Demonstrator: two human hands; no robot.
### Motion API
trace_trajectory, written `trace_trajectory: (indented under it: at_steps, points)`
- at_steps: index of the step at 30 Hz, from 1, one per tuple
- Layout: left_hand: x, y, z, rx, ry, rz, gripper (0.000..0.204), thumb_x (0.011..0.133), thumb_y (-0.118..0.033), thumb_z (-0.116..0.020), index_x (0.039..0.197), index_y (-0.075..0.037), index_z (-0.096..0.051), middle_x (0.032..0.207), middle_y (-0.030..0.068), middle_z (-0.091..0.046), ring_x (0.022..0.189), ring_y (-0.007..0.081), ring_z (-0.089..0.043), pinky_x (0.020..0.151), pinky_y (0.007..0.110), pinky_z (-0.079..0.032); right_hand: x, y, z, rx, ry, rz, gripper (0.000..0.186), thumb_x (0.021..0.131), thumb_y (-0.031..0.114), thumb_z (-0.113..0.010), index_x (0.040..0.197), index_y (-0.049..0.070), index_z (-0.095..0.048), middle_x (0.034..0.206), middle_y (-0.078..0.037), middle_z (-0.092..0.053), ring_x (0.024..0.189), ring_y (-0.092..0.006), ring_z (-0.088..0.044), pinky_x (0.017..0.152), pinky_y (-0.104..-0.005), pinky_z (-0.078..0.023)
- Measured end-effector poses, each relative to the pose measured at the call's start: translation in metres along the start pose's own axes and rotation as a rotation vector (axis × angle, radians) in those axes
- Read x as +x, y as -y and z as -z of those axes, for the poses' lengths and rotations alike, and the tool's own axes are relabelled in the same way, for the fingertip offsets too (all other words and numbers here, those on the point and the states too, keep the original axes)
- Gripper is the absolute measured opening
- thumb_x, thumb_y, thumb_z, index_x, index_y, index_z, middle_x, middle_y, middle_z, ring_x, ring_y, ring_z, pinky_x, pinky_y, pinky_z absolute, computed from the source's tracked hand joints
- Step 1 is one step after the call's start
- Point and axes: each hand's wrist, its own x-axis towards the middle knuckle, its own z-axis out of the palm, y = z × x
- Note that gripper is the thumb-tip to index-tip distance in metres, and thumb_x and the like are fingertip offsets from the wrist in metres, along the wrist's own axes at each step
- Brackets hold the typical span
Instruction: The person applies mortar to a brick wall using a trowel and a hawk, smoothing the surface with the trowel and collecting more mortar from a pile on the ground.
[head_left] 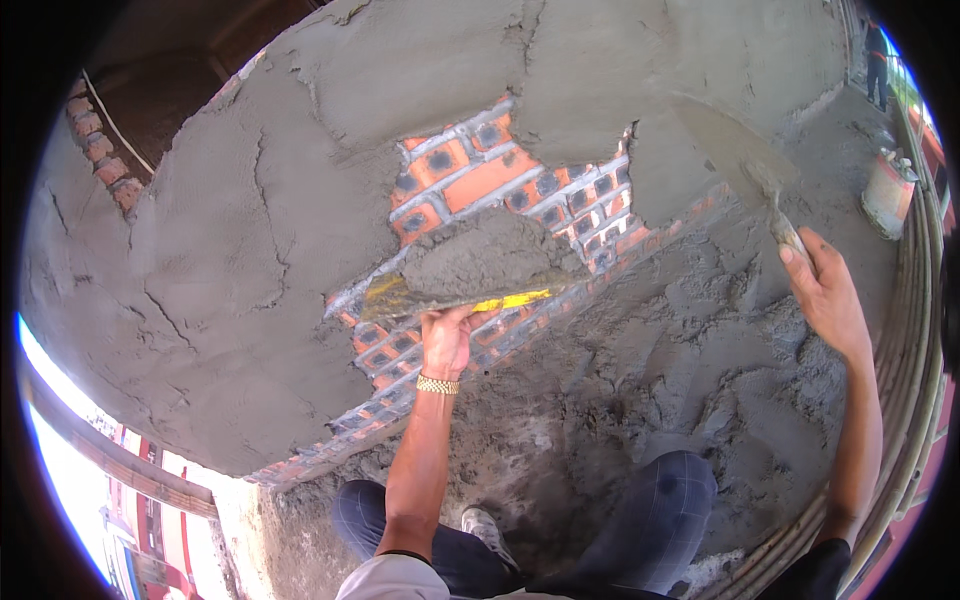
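Grey mortar (485,250) sits heaped on a yellow-edged board (512,299) in front of me in the head view, just before the bare patch of a brick wall (485,175). My left hand (447,340) grasps the board from below at its near edge, a gold band (437,384) around the wrist. My right hand (825,290) is closed around the handle of a trowel (740,150), whose blade points up and left over the plastered area; I cannot tell whether it touches. Cracked grey plaster (220,240) surrounds the bricks. Lumpy mortar covers the floor (640,400), and a splattered bucket (888,198) stands at right near long poles (918,330).
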Motion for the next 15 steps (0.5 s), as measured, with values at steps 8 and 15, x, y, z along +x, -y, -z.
trace_trajectory:
  at_steps: [8,15]
  points:
    - [0.141,-0.062,-0.075,-0.04,-0.347,0.171,0.026,0.098,-0.008,-0.059,0.117,0.008,-0.05,0.119,0.0216,-0.051,0.112,0.0382,-0.059,0.087,0.053,-0.063,-0.076,-0.122,-0.068,0.2,0.24,-0.197,0.04,0.101,0.033,-0.061,0.083,-0.001,-0.05,0.065,-0.007,-0.041,0.061,-0.0116,-0.036,0.052,-0.0339,-0.036]
    - [0.181,-0.076,-0.14,-0.107,-0.394,0.207,0.033,0.097,-0.007,-0.059,0.126,0.005,-0.049,0.135,0.0259,-0.041,0.117,0.0454,-0.055,0.087,0.055,-0.062,-0.118,-0.161,-0.072,0.21,0.352,-0.269,0.041,0.099,0.034,-0.063,0.085,-0.003,-0.052,0.065,-0.013,-0.046,0.061,-0.0152,-0.038,0.054,-0.0361,-0.039]
